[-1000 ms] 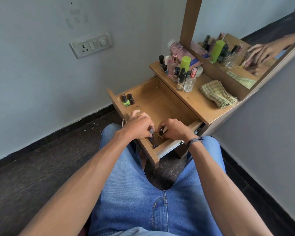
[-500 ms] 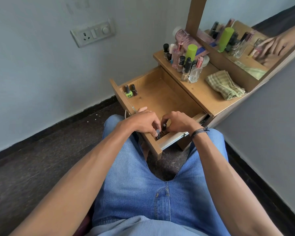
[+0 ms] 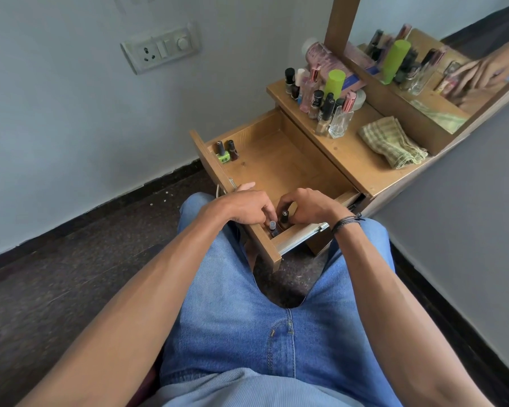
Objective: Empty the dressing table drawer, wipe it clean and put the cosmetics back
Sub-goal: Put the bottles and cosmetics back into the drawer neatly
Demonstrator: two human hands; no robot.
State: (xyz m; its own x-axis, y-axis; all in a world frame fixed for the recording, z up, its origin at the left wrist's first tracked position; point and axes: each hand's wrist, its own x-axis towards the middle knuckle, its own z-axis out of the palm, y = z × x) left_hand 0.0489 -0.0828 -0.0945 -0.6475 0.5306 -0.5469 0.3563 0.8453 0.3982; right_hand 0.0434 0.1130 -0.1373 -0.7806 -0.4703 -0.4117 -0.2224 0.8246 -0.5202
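Observation:
The wooden drawer (image 3: 279, 160) stands pulled out over my knees. Both hands are in its near right corner. My left hand (image 3: 247, 207) has its fingertips on a small bottle with a pale cap (image 3: 272, 226). My right hand (image 3: 303, 205) curls around a dark-capped bottle (image 3: 284, 215) right beside it. In the drawer's far left corner stand a green nail polish (image 3: 222, 152) and a dark red one (image 3: 232, 150). Several cosmetic bottles (image 3: 321, 104) crowd the tabletop, with a lime green tube (image 3: 334, 80) among them.
A folded checked cloth (image 3: 393, 142) lies on the dressing table top (image 3: 353, 160), below the mirror (image 3: 423, 63). A wall socket plate (image 3: 162, 49) sits on the left wall. Dark speckled floor (image 3: 71, 245) lies to the left; a grey wall stands to the right.
The view has shifted slightly. Both hands stay in the drawer's near corner, and their fingers have shifted a little on the two small bottles.

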